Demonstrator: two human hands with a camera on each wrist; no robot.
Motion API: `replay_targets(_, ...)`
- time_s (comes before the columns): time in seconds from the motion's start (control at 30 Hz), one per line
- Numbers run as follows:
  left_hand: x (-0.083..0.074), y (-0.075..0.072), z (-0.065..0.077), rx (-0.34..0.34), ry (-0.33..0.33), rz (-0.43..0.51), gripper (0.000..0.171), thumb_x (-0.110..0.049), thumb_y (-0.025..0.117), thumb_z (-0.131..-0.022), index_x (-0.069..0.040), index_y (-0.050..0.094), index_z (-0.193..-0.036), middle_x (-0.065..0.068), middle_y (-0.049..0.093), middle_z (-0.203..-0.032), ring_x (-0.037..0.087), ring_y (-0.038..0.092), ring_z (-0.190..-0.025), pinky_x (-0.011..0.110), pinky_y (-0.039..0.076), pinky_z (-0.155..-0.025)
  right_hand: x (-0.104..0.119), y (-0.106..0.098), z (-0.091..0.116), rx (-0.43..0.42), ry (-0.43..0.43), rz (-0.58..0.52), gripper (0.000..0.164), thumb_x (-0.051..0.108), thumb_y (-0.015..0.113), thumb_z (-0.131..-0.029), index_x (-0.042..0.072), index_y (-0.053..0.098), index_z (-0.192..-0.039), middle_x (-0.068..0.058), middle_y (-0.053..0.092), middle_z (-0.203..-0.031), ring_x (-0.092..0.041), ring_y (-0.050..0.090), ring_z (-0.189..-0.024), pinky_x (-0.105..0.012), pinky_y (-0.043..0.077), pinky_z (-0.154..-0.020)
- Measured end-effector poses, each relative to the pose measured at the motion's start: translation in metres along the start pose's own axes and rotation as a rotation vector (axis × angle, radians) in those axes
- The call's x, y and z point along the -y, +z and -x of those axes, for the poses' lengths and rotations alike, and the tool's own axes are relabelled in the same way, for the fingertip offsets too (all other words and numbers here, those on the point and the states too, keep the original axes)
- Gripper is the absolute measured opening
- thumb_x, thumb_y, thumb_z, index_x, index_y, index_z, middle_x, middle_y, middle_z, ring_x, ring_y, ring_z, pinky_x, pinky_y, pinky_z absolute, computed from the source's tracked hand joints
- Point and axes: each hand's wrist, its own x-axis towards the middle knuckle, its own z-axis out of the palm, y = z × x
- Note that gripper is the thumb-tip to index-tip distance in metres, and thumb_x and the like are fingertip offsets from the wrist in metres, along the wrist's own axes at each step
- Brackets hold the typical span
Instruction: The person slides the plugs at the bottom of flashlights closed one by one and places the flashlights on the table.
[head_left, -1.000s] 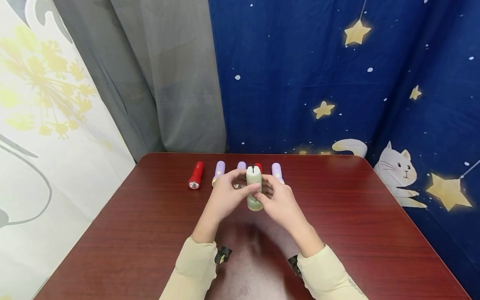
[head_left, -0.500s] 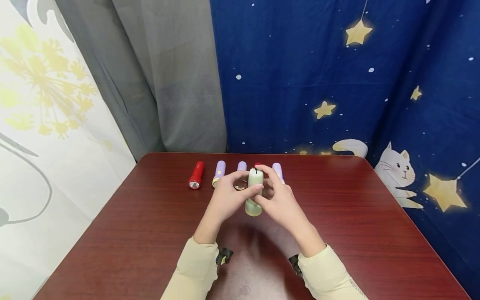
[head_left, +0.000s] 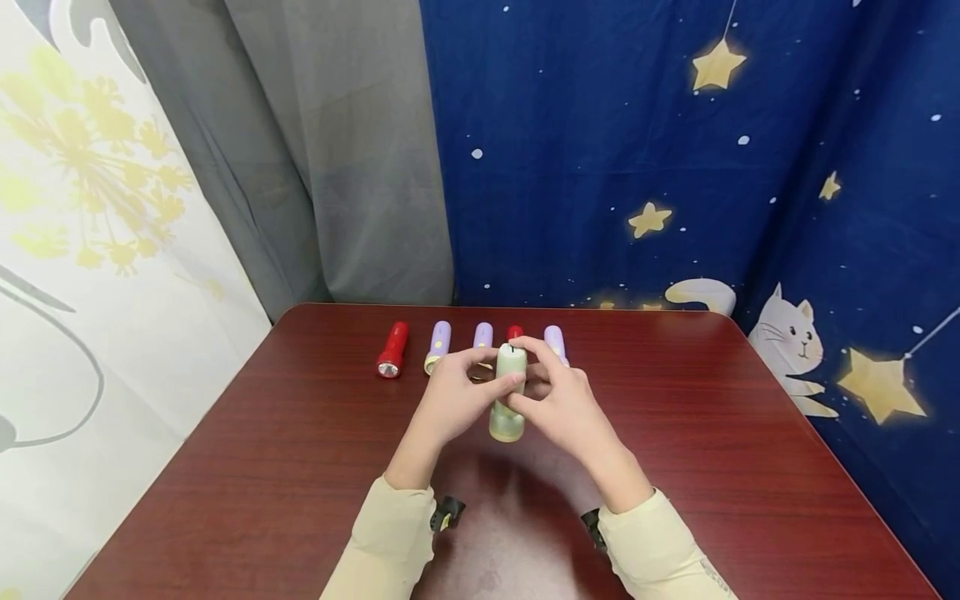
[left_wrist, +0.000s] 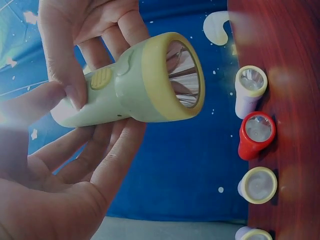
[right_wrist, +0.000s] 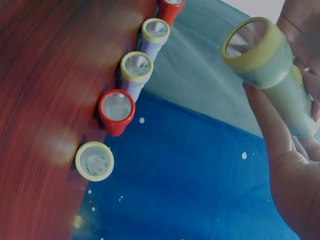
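Both hands hold a pale green flashlight [head_left: 507, 425] with a yellow-rimmed lens above the middle of the table. Its white tail end points up and its lens end tilts down toward the person. My left hand [head_left: 457, 398] grips it from the left, thumb across the body. From the right, my right hand [head_left: 561, 402] pinches it, with its index finger by the tail end. The left wrist view shows a yellow switch on the flashlight [left_wrist: 132, 87] and a thumb beside it. In the right wrist view, fingers wrap the body of the flashlight [right_wrist: 270, 65] below its head.
Behind the hands, more flashlights lie in a row along the far side of the brown table [head_left: 285, 450]: a red flashlight [head_left: 392, 350], a purple flashlight [head_left: 438, 346], another purple one, a partly hidden red flashlight [head_left: 515, 332] and a purple flashlight [head_left: 554, 339]. Curtains hang beyond.
The green flashlight has moved slightly down and toward the person. My right index finger has risen to its tail end. The flashlights in the row stay where they were.
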Motion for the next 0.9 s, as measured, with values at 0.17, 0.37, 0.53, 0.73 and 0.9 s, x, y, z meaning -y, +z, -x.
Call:
replay_targets(0.17,-0.0003,0.0009,0.0015,0.01,0.003,-0.039,0.041,-0.032,0.085,-0.091,-0.009,0.077,-0.125,0.007,0.081,-0.107,0.019,0.077,-0.095,0.035,0.065,-0.082,0.0007,-0.0015,0.0003,-0.003,-0.01,0.028,0.062,0.013,0.085,-0.089,0.022,0.057,-0.144,-0.015,0.078,-0.124,-0.028,0.08,-0.109,-0.046,0.065,-0.093)
replay_targets(0.37,-0.0045,0.0025,0.0029,-0.002,0.022,-0.058,0.039,-0.031,0.086,-0.09,-0.009,0.079,-0.122,0.007,0.081,-0.104,0.018,0.077,-0.092,0.034,0.064,-0.081,0.0051,-0.0032,0.0013,-0.006,-0.01,0.03,0.059,0.012,0.084,-0.09,0.018,0.059,-0.143,-0.017,0.077,-0.124,-0.03,0.08,-0.109,-0.045,0.065,-0.092)
replay_targets(0.53,-0.0044,0.0039,0.0024,-0.018,0.036,-0.095,0.039,-0.03,0.086,-0.09,-0.009,0.079,-0.122,0.006,0.081,-0.102,0.016,0.076,-0.088,0.034,0.064,-0.082,0.0058,-0.0014,0.0026,-0.024,-0.024,0.077,0.057,0.012,0.084,-0.091,0.017,0.058,-0.142,-0.016,0.079,-0.121,-0.027,0.08,-0.109,-0.045,0.065,-0.093)
replay_targets(0.73,-0.0055,0.0056,0.0022,-0.038,0.043,-0.117,0.039,-0.029,0.087,-0.09,-0.01,0.079,-0.123,0.005,0.082,-0.103,0.015,0.075,-0.088,0.035,0.064,-0.082,0.0066,-0.0001,0.0035,-0.048,-0.018,0.087,0.055,0.01,0.082,-0.092,0.019,0.059,-0.141,-0.015,0.08,-0.118,-0.027,0.08,-0.11,-0.046,0.066,-0.092)
replay_targets(0.9,-0.006,0.0061,0.0031,-0.046,0.054,-0.124,0.04,-0.03,0.086,-0.09,-0.01,0.079,-0.124,0.006,0.081,-0.106,0.017,0.076,-0.091,0.037,0.065,-0.084,0.0061,0.0015,0.004,-0.068,-0.029,0.077,0.053,0.007,0.082,-0.091,0.018,0.058,-0.137,-0.016,0.079,-0.118,-0.028,0.08,-0.109,-0.045,0.066,-0.091)
